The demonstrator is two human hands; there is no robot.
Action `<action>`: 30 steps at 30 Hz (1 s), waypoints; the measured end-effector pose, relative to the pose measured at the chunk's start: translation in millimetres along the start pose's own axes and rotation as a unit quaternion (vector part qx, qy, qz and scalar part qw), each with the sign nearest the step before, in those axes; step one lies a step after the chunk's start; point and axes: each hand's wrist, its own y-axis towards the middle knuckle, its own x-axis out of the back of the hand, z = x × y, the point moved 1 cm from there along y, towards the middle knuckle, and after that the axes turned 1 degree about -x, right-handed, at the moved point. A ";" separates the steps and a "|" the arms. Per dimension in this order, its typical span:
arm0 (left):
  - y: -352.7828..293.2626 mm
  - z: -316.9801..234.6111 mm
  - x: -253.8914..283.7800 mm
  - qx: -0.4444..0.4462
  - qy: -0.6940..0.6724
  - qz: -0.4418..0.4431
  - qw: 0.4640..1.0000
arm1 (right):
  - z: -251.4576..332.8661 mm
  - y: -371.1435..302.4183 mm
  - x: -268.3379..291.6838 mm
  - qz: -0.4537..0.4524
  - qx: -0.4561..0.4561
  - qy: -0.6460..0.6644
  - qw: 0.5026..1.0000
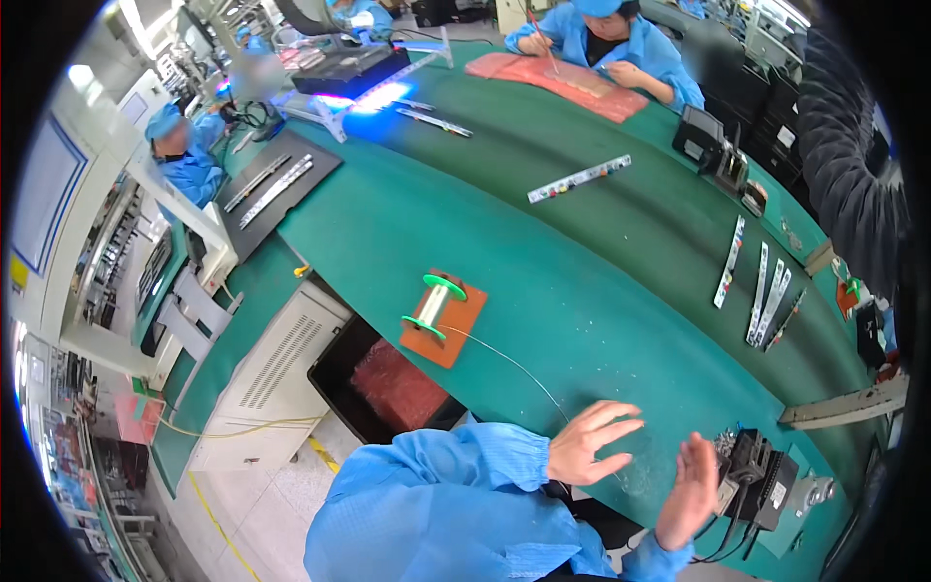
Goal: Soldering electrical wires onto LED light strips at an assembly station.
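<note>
My left hand (593, 442) hovers over the near edge of the green bench, its fingers stretched out and apart. To its right, my right hand (689, 490) is raised with the fingers extended; nothing shows in it. A spool (435, 303) of silvery wire with green flanges lies on a brown board (460, 335) to the left of my hands. From it a thin wire (514, 362) curves toward my left hand, where its end is lost to sight. Just right of my right hand stand a black soldering stand (745, 456) and a black box with cables (776, 491).
Narrow strip boards with small parts (580, 178) lie across the bench and at the right (766, 291). A co-worker (606, 48) works over a pink sheet (558, 83) opposite. A black bin (335, 369) sits below the left edge. A black flexible duct (849, 145) hangs at right.
</note>
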 end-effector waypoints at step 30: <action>48.3 15.4 -9.2 0.252 -0.805 -0.009 0.538 | 28.1 28.3 -93.8 0.283 -0.023 0.448 0.848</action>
